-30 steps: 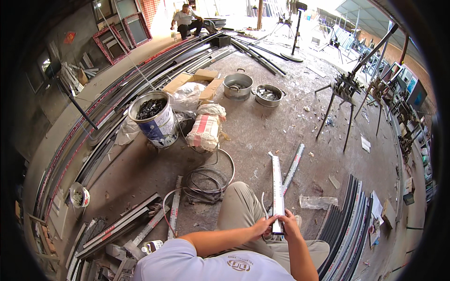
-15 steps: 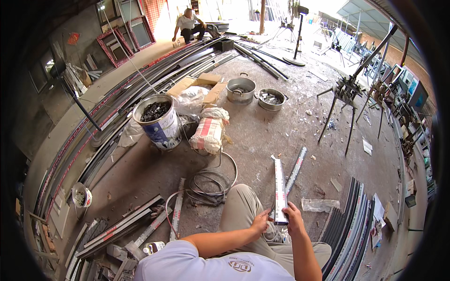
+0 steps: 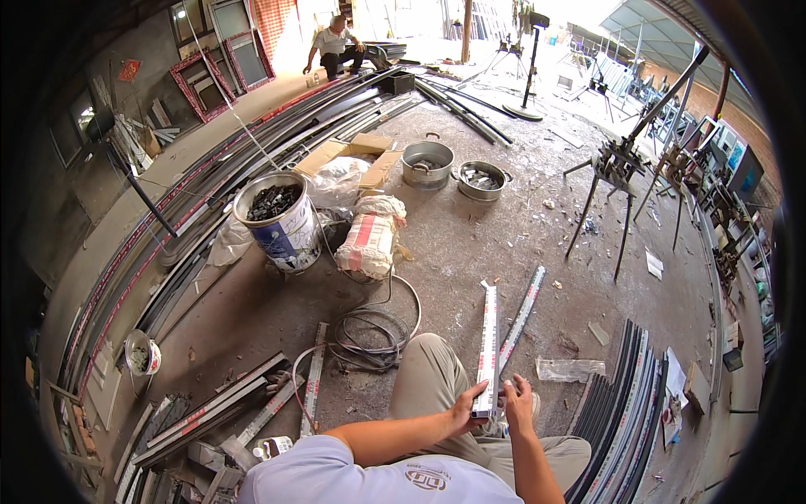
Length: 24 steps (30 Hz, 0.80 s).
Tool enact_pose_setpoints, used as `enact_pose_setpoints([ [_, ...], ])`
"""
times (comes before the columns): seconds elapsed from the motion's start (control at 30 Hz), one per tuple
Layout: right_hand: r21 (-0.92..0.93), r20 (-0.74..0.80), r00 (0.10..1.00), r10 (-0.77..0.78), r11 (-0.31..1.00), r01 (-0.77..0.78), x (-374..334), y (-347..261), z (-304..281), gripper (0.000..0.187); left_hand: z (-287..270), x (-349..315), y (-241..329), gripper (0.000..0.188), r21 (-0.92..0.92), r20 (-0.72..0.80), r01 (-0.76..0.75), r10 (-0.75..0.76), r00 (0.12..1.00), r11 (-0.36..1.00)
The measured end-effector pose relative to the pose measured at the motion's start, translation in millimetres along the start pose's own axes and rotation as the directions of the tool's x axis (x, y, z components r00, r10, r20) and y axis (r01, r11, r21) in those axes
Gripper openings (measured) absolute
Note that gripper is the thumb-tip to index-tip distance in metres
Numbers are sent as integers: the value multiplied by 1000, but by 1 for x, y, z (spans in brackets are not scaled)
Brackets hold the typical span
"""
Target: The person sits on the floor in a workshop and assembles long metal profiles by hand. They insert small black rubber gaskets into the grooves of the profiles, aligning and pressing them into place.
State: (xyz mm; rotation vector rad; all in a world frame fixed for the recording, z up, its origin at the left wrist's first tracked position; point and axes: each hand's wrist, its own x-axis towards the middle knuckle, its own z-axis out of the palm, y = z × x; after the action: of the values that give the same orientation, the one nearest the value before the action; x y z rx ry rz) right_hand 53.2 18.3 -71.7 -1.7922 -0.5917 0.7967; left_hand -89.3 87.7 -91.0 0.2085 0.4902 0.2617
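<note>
I judge the long, straight, white-faced, red-marked bar (image 3: pixel 488 344) at five o'clock could tip or twist, because only the left hand (image 3: pixel 464 410) visibly closes round its near end; the right hand (image 3: pixel 518 405) sits half-curled just beside it, holding what, if anything, I cannot tell.

Left grip (image 3: pixel 463 409) partly hidden beneath the white bar (image 3: pixel 488 344), shirt (image 3: pixel 361 470) cut off below.

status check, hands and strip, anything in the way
Left hand holds white strip near end. Right hand beside it, contents unclear. Second strip close on the right.
</note>
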Motion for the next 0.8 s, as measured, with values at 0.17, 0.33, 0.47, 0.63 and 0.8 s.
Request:
enact_pose_setpoints([
  [0.17, 90, -118, 992, 35, 996, -25, -1, 51, -9, 37, -16, 9, -6, 53, -74, 111, 8, 0, 994, 997],
  [0.33, 347, 92, 979, 181, 916, -202, 0, 42, -10, 30, -10, 12, -11, 52, -108, 49, 11, -6, 999, 994],
  [0.47, 202, -325, 939, 108, 978, -42, 9, 49, -9, 30, 6, 0, 2, 56, -98, 72, 7, 0, 997, 995],
  [0.63, 521, 12, 945, 327, 804, -286, 0, 40, -14, 23, -9, 4, 1, 55, -124, 118, -3, 18, 993, 992],
  [0.8, 637, 54, 986, 156, 755, -154, 5, 28, -11, 34, -1, 4, -6, 53, -110, 119, -5, 18, 993, 994],
])
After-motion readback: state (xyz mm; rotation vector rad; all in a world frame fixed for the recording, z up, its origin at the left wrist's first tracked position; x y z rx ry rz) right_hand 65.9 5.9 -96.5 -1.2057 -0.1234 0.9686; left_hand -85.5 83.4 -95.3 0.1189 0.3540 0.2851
